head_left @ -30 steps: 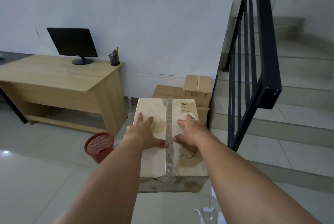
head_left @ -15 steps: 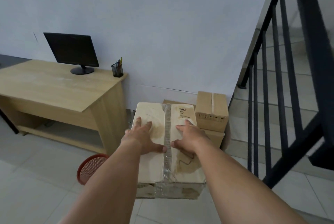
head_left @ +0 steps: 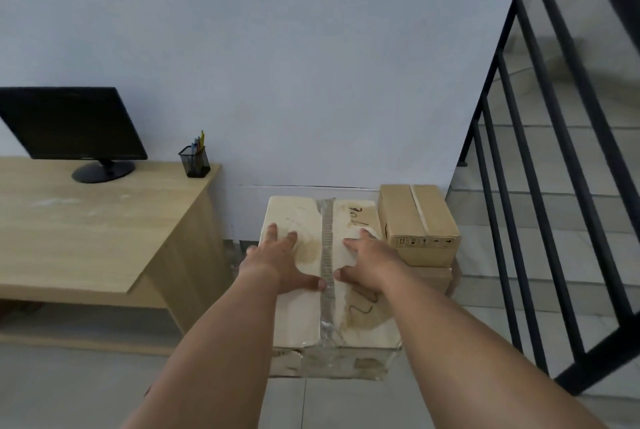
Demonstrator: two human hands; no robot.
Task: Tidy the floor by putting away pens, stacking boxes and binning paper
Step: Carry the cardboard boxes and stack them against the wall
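A large pale cardboard box (head_left: 300, 319), taped down its middle and stained, sits in front of me between my forearms. My left hand (head_left: 281, 263) lies flat on its top left of the tape, fingers straight. On the right of the tape my right hand (head_left: 367, 261) lies flat the same way. What is under the box is hidden. Just to its right a small brown box (head_left: 417, 217) sits on a flatter brown box (head_left: 434, 278) against the wall. A black mesh pen holder (head_left: 194, 161) with several pens stands on the desk corner.
A wooden desk (head_left: 86, 231) with a black monitor (head_left: 69, 123) stands on the left, close to the large box. A black stair railing (head_left: 519, 193) and tiled steps (head_left: 581, 220) rise on the right. Grey floor tiles (head_left: 69, 390) lie below.
The large box, with both hands still flat on it, has come closer to the wall and the stacked brown boxes. The red mesh bin and floor paper have left the view.
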